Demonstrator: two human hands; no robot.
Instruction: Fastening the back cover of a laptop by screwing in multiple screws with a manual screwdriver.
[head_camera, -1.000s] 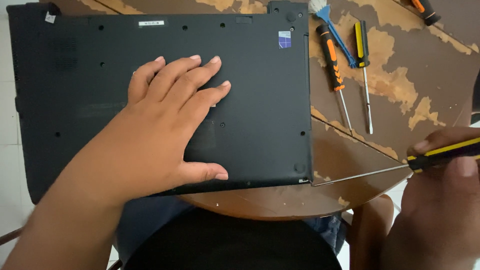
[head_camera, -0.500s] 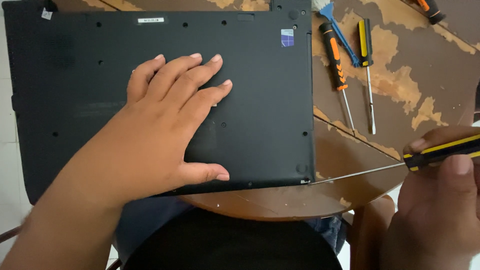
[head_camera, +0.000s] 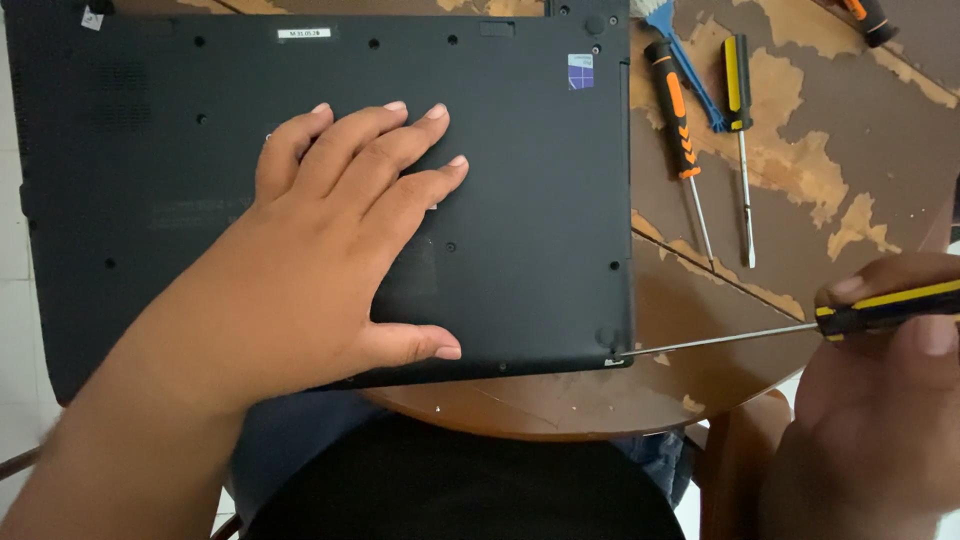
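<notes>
Black upturned laptop (head_camera: 330, 150) under flat, open left hand (head_camera: 330, 250); yellow-black screwdriver (head_camera: 800, 325) in clenched right hand (head_camera: 880, 400).

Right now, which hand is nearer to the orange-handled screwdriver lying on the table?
Left. The left hand lies flat on the upturned laptop, beside the orange-handled screwdriver; the right hand is lower right, gripping a yellow-and-black screwdriver.

Spare screwdrivers (head_camera: 700, 150) on table (head_camera: 860, 170), right of laptop (head_camera: 520, 180)

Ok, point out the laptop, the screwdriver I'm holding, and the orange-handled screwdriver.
laptop (head_camera: 520, 150): head view, bare black underside.
held screwdriver (head_camera: 880, 310): head view, yellow-and-black handle in the right hand.
orange-handled screwdriver (head_camera: 675, 110): head view, middle of its handle.
</notes>
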